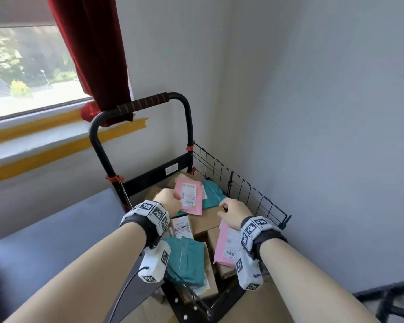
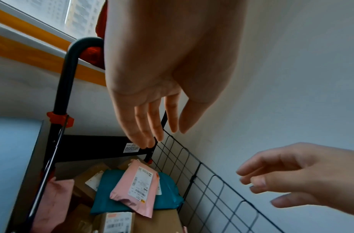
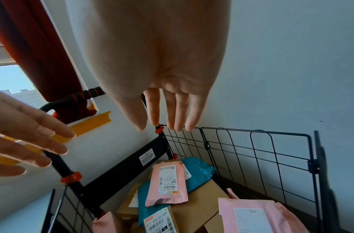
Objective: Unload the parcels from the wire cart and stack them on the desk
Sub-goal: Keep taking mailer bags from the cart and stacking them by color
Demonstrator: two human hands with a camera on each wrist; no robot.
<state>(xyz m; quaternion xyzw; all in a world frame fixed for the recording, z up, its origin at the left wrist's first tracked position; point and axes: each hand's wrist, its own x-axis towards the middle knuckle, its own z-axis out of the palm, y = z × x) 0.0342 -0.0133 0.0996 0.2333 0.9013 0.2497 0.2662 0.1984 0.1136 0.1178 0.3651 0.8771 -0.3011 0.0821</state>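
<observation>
At the far left we see a window [image 1: 26, 66] with a dark red curtain [image 1: 91, 43] hanging beside it, and strips of yellow tape [image 1: 44, 134] along the sill. Below the sill lies a pale blue-grey surface [image 1: 44, 229] (we cannot tell whether it is the table).

Next comes the wire cart [image 1: 238, 185], pushed into the corner of the room, its black handle [image 1: 140, 106] with a red-striped grip rising at the back. The parcels are all inside it: brown boxes [image 1: 208, 220] underneath, teal bags [image 1: 187, 259] and pink bags lying on top.

Our left hand [image 1: 167, 201] hovers over the left side of the cart, just above the upper pink bag [image 1: 190, 197]; in the left wrist view its fingers [image 2: 144, 126] hang straight and a little apart, holding nothing.

Our right hand [image 1: 233, 213] hovers over the middle of the cart, near a brown box and above a second pink bag [image 1: 226, 248] at the right. In the right wrist view its fingers [image 3: 172, 110] point down, straight and close together, with nothing between them.

To the right the black mesh side [image 1: 243, 190] of the cart stands close to the grey wall [image 1: 324, 113].
</observation>
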